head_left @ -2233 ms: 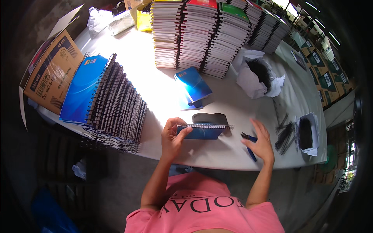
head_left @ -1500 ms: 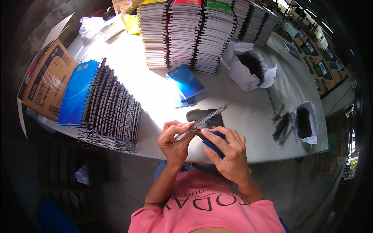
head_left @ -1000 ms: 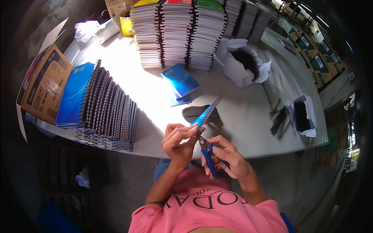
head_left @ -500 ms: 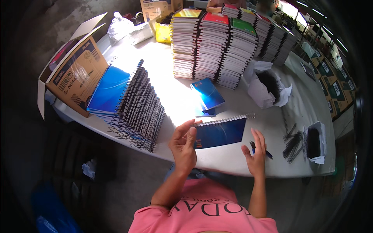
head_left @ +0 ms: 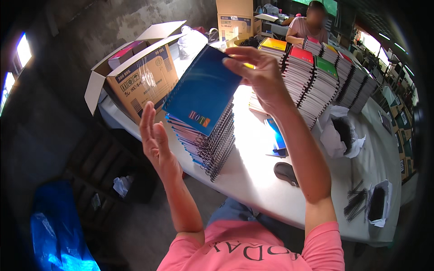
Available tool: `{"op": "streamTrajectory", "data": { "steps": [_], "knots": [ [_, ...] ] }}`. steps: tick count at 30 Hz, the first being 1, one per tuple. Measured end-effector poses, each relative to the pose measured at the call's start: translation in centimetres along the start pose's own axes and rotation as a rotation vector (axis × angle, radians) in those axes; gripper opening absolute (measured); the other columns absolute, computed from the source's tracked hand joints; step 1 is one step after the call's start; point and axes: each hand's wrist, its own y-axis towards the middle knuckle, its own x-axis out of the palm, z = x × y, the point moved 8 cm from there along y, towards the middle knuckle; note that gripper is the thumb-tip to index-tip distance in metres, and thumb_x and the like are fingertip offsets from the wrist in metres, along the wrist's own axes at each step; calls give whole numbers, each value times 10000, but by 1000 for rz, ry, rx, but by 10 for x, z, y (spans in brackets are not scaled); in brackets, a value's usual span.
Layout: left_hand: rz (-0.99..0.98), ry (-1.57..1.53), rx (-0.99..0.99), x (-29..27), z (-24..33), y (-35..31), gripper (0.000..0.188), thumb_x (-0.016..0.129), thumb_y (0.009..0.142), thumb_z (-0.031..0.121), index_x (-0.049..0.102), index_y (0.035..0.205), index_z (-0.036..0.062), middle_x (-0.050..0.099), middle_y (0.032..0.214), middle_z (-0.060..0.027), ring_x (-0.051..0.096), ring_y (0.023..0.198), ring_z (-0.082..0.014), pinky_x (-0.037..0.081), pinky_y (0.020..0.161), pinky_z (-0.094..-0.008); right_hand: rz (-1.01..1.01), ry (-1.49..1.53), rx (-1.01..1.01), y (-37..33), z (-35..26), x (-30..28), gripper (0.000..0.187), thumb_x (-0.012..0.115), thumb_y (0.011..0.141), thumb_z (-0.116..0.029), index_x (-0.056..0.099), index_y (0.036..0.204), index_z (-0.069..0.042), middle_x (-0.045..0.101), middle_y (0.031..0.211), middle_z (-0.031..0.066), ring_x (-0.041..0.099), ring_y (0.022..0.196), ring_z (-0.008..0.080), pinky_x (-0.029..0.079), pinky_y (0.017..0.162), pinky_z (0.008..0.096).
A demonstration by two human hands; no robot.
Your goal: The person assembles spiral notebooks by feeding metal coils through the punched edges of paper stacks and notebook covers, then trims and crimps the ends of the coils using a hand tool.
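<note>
A blue spiral notebook [head_left: 201, 86] is tilted over the top of a tall stack of spiral-bound notebooks [head_left: 205, 147]. Its upper right corner is pinched between the thumb and fingers of my right hand [head_left: 258, 74]. Whether its lower edge touches the stack, I cannot tell. My left hand [head_left: 156, 137] stands beside the stack's left side, fingers stretched and holding nothing. Further right on the table lies another blue notebook [head_left: 276, 135], partly hidden behind my right forearm. Near the table's front edge is a dark oval object [head_left: 285, 172].
Behind the stack stands an open cardboard box [head_left: 144, 79]. Tall piles of notebooks with coloured covers [head_left: 300, 74] fill the far side, where another person [head_left: 312, 25] sits. Paper-wrapped black coils [head_left: 342, 135], loose coils [head_left: 356, 205] and a small box of coils [head_left: 379, 203] lie at right.
The blue notebook has moved left from the table's front to above the stack. It has passed from my left hand to my right hand. The view has swung left.
</note>
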Motion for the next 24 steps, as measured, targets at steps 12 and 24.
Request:
{"op": "streamTrajectory", "data": {
  "steps": [12, 24],
  "knots": [
    [-160, -146, -52, 21, -44, 1, 527, 590, 909, 311, 426, 1314, 17, 492, 1308, -130, 476, 1196, -196, 353, 1009, -323, -56, -856, -24, -2, 45, 19, 308, 526, 918, -316, 590, 1181, -168, 661, 1055, 127, 625, 979, 243, 303, 916, 447],
    [19, -353, 614, -18, 75, -86, 312, 327, 971, 312, 416, 1145, 69, 454, 1186, -160, 410, 1215, -334, 333, 1064, -444, 270, -1000, 868, -189, 191, -235, 760, 820, 605, -462, 602, 1113, 59, 629, 1078, 229, 608, 1024, 335, 470, 887, 382]
  ]
}}
